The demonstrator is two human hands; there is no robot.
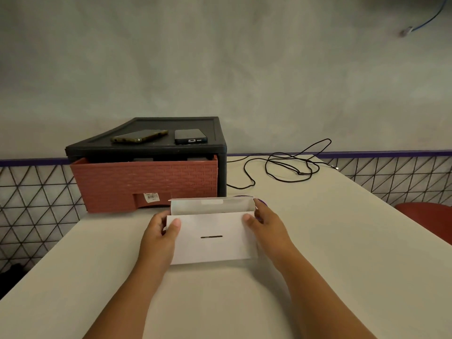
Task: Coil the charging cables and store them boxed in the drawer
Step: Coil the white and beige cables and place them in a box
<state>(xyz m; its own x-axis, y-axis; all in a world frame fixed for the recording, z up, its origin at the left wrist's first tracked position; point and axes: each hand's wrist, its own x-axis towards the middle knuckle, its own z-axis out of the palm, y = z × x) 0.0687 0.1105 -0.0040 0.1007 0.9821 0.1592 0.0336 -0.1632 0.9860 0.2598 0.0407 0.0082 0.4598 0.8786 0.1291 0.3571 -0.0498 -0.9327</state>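
Both hands clasp a white cardboard box [212,243] by its short ends: the left hand [161,231] has its thumb pressed on the top face and its fingers wrapped round the left end, and the right hand [265,223] mirrors it on the right end. The box rests on the pale table [220,302] with its hinged lid flap [210,205] standing open toward the far side and a narrow dark slot [211,237] in the near face. Just behind it sits a brick-patterned reddish plastic drawer [146,182], pulled partly out of a black plastic cabinet [195,123]. The black charging cables [288,165] lie in loose, uncoiled loops on the table to the right of the cabinet, well apart from the box. Judging by this, the box is being readied, and nothing is coiled yet. To do it well, keep the flap folded fully back and set the box down with its mouth facing up, near the cables, so that both hands are free to wind each one into a loop small enough to fit inside.
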